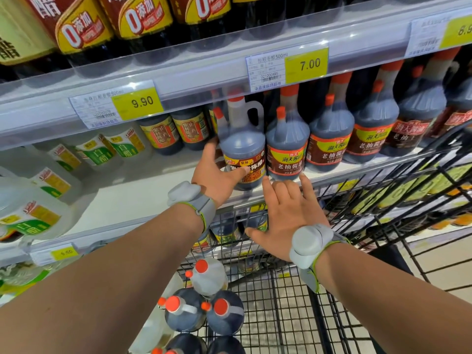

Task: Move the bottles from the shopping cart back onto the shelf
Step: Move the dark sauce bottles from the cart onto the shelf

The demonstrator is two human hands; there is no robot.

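Observation:
A dark vinegar jug point(241, 141) with a handle and orange cap stands upright at the front edge of the middle shelf point(132, 195). My left hand point(217, 172) grips its lower left side, thumb across the label. My right hand point(283, 215) is spread just below and to the right of the jug, fingers straight, holding nothing, fingertips near the shelf edge. Down in the black wire shopping cart point(281, 302) stand several bottles: dark ones with orange caps point(224, 312) and a clear one point(208, 275).
Dark soy sauce jugs point(287, 144) fill the shelf right of the placed jug. White vinegar jugs point(33, 215) stand at the left, smaller dark bottles point(176, 131) behind. An upper shelf point(204, 80) with price tags overhangs. The cart's raised wire side point(408, 190) is at the right.

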